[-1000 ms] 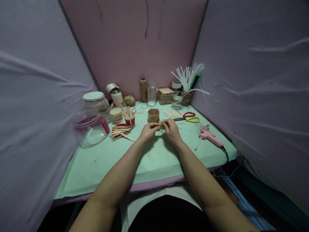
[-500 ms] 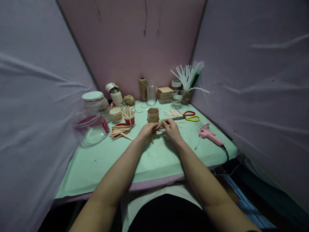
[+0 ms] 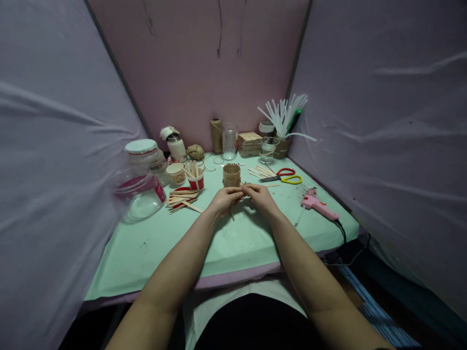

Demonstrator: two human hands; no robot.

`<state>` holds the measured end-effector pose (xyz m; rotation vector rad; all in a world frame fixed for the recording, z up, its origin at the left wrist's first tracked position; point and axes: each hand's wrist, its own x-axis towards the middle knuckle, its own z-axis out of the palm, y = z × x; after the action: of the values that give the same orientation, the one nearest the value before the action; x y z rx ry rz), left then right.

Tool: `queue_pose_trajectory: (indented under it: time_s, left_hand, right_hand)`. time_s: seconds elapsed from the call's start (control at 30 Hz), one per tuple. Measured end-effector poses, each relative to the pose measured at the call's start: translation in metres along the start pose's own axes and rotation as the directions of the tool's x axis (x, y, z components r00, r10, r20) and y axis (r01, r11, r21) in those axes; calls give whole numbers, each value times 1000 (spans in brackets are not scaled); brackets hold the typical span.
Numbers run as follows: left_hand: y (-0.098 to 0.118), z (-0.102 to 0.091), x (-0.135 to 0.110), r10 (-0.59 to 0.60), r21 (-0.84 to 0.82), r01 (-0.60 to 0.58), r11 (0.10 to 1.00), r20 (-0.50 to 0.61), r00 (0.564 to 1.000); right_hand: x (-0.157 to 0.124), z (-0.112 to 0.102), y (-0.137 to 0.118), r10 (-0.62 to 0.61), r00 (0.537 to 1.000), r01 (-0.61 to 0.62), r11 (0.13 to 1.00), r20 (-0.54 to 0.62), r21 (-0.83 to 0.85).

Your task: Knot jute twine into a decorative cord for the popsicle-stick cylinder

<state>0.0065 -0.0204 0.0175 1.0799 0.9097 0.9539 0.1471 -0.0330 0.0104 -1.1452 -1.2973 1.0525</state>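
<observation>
My left hand (image 3: 224,200) and my right hand (image 3: 260,197) meet over the table, fingertips pinched together and touching. Between them they grip a piece of jute twine (image 3: 232,213); a loose end hangs below the left fingers, and most of it is covered by the hands. Just behind the fingers stands a small brown cup (image 3: 231,172) with a scalloped rim, its lower part wrapped in what looks like braided twine. Scissors (image 3: 280,178) with red and yellow handles lie beyond my right hand, beside loose wooden sticks (image 3: 261,171).
On the left are a wide clear jar (image 3: 140,199), piled craft sticks (image 3: 182,198) and a red-and-white cup (image 3: 196,182) of sticks. A pink glue gun (image 3: 321,207) lies right. A twine ball (image 3: 195,151), square wooden pieces (image 3: 250,145) and glue sticks (image 3: 282,116) line the back.
My hands have drawn together and the fingertips now meet, covering the twine that showed between them. The hanging twine end has shifted slightly right. The cup stays put.
</observation>
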Motion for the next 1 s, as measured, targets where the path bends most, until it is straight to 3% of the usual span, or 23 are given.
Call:
queue_pose_trajectory:
  time_s: [0.13, 0.3, 0.47, 0.63, 0.77, 0.87, 1.0]
  left_hand:
    - [2, 1, -2, -65, -35, 66, 997, 38, 997]
    - [1, -2, 0, -87, -77, 87, 993, 8, 996]
    - [1, -2, 0, -86, -71, 88, 994, 29, 996]
    - [1, -4, -2, -152, -32, 158, 987, 145, 978]
    - [4, -11, -2, -214, 30, 213, 977, 245, 946]
    - [5, -13, -2, -212, 126, 183, 975, 280, 936]
    - [-4, -3, -1, -86, 197, 36, 980, 252, 964]
  right_hand:
    - [1, -2, 2, 71, 995, -61, 990, -76, 127]
    - [5, -3, 7, 93, 986, -82, 993, -141, 81]
    - [4, -2, 8, 109, 993, -106, 990, -39, 88]
    - [3, -4, 5, 162, 985, -173, 934, 62, 312]
    - [5, -7, 5, 180, 982, -190, 899, 62, 395]
    - [6, -7, 5, 193, 980, -193, 895, 41, 403]
    - [5, -5, 3, 205, 978, -171, 896, -38, 410]
